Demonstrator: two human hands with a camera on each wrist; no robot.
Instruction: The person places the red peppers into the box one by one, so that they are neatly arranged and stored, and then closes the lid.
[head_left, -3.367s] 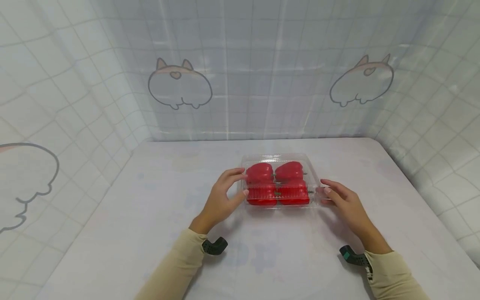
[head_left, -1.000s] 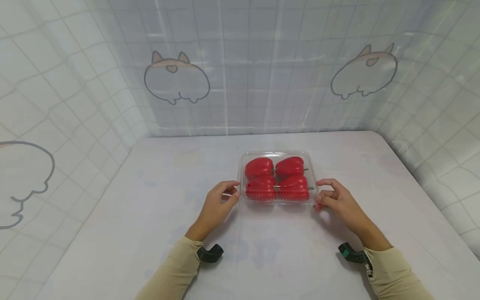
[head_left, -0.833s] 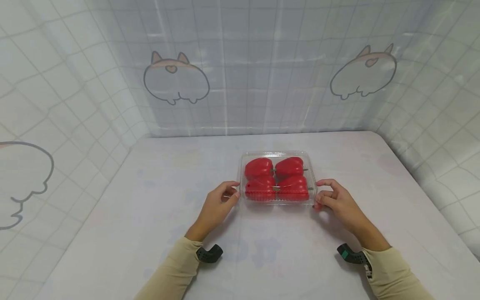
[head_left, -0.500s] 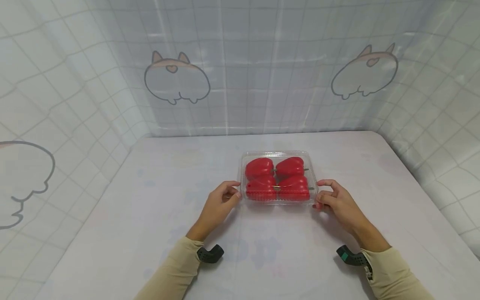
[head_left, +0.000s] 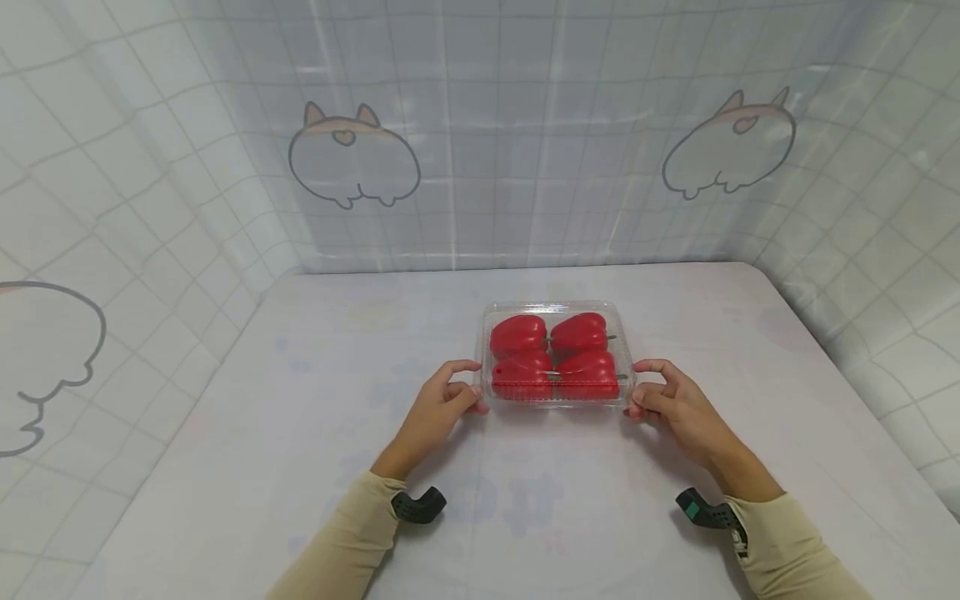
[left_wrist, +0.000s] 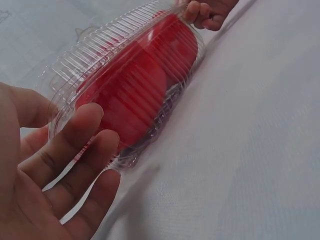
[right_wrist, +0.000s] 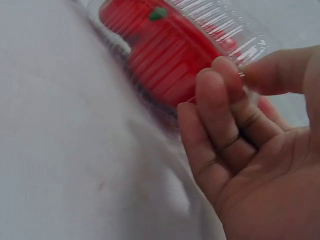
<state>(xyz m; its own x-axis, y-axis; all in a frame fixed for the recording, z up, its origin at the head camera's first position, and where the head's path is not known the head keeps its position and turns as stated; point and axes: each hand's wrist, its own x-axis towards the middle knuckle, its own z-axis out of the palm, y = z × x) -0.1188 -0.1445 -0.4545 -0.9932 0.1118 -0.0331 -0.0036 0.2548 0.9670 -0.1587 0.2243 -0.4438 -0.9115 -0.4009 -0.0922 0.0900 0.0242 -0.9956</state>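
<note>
A clear plastic clamshell box [head_left: 555,306] holds several red bell peppers [head_left: 519,336], seen through its lid, which lies down over them. At the box's near left corner, my left hand [head_left: 431,410] pinches the rim. The left wrist view shows its thumb behind the edge and the other fingers bent in front of the ribbed wall [left_wrist: 80,65]. My right hand [head_left: 681,412] pinches the near right corner between thumb and fingers. Close by in the right wrist view, a green stem [right_wrist: 158,13] shows through the plastic.
A pale cloth covers the table [head_left: 360,325]. Behind it hangs a tiled-pattern curtain [head_left: 502,167] with animal drawings, and similar sheets stand at both sides. Dark wrist devices [head_left: 420,506] sit at the sleeves.
Since the earliest frame, the lid's raised front edge has come down onto the box. Both hands have shifted to the near corners. Lately, the left fingers have curled slightly under the corner.
</note>
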